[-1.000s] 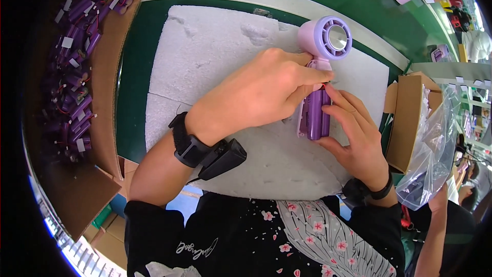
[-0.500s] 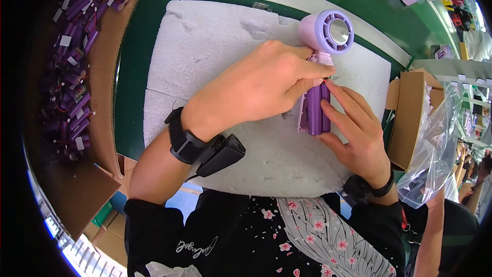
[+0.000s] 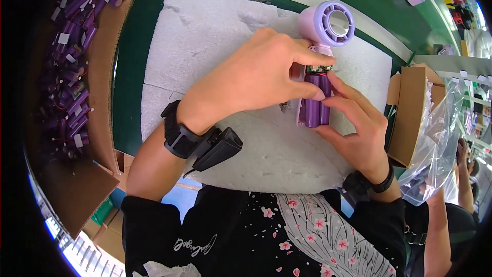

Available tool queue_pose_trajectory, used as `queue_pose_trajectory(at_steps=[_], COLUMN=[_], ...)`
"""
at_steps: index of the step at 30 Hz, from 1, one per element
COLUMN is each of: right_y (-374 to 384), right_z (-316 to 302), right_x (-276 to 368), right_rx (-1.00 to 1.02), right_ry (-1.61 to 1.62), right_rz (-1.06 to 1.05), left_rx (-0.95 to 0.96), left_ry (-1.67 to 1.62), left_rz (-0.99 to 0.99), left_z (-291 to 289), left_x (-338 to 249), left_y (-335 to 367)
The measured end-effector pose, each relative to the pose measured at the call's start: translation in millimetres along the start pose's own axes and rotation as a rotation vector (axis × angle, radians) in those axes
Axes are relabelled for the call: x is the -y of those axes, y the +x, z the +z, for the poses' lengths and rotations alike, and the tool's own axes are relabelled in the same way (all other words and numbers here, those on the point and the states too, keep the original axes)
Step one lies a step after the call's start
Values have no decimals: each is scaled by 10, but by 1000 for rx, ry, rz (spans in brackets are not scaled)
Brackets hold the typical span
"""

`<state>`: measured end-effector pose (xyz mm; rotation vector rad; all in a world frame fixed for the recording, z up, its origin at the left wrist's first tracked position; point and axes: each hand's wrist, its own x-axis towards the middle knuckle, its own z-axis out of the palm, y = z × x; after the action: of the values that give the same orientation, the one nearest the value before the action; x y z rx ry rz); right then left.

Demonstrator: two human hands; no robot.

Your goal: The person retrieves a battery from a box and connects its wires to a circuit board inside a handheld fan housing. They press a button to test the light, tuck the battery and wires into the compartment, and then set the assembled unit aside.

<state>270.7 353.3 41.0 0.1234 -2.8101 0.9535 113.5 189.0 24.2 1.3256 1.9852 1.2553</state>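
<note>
A lilac handheld fan (image 3: 308,23) lies on a white foam sheet, its round head pointing away from me and its handle open. In the handle sits a purple two-cell battery pack (image 3: 316,112), with a small green circuit board (image 3: 319,68) above it, near the fan's neck. My left hand (image 3: 256,74) reaches across from the left, index finger by the board and thumb on the battery pack. My right hand (image 3: 359,136) grips the handle from the right, fingertips along the battery pack's side and thumb near its lower end. Fingers partly cover the thin red wires.
The foam sheet (image 3: 205,31) rests on a green table. At left, a cardboard box (image 3: 102,87) holds several purple battery packs (image 3: 77,107) with wires. Another cardboard box (image 3: 410,118) with clear plastic stands at right. A co-worker's arm (image 3: 437,231) shows at lower right.
My left thumb and index finger have spread apart, the thumb moving down onto the battery pack, and the circuit board is uncovered. My right hand has stayed at the handle's side.
</note>
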Motion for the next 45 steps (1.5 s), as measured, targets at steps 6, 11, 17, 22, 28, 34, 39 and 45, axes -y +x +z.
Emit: queue_pose_trajectory(at_steps=[6, 11, 17, 22, 28, 34, 39, 45], right_y=[28, -22, 42, 130, 155, 201, 151, 69], right_z=[-22, 35, -11, 48, 31, 140, 113, 18], right_x=[-52, -76, -5, 28, -154, -185, -220, -227], right_rx=[25, -21, 34, 2, -62, -213, -217, -118], right_ry=[74, 60, 4, 119, 200, 76, 7, -11], right_rz=[-29, -10, 94, 208, 142, -10, -99, -47], left_rx=[21, -9, 20, -30, 11, 39, -7, 3], left_ry=[-111, -130, -179, -154, -284, -268, -235, -195], left_rz=[-85, -96, -163, -144, -199, -246, -82, -43], left_z=[24, 58, 58, 89, 98, 113, 225, 290], left_x=[6, 28, -48, -50, -20, -51, 1, 24], left_y=[14, 8, 7, -10, 18, 2, 28, 60])
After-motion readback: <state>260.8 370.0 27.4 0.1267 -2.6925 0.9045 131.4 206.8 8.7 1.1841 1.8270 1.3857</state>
